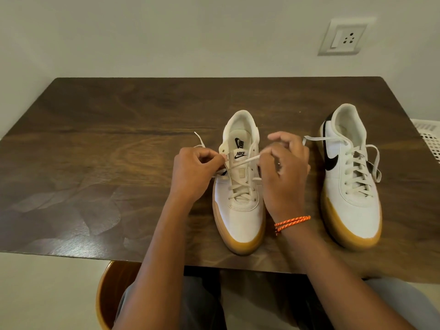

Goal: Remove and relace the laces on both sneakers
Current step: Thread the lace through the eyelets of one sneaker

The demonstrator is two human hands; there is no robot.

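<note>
Two white sneakers with gum soles stand on a dark wooden table (119, 139), toes toward me. The middle sneaker (240, 210) has its cream lace (240, 184) crossed through the lower eyelets, its tongue exposed above. My left hand (195, 172) pinches the lace at the sneaker's upper left eyelets. My right hand (284, 172) pinches the other stretch of the lace, pulled taut across the tongue to the right. The right sneaker (352, 177) is laced up to its top eyelets, its loose lace ends (376, 163) trailing on the table.
A wall socket (345, 39) is on the wall behind the table. A white perforated basket (428, 136) shows at the right edge. A round wooden seat (112, 294) is below the table's near edge, by my knees. An orange cord bracelet (291, 221) circles my right wrist.
</note>
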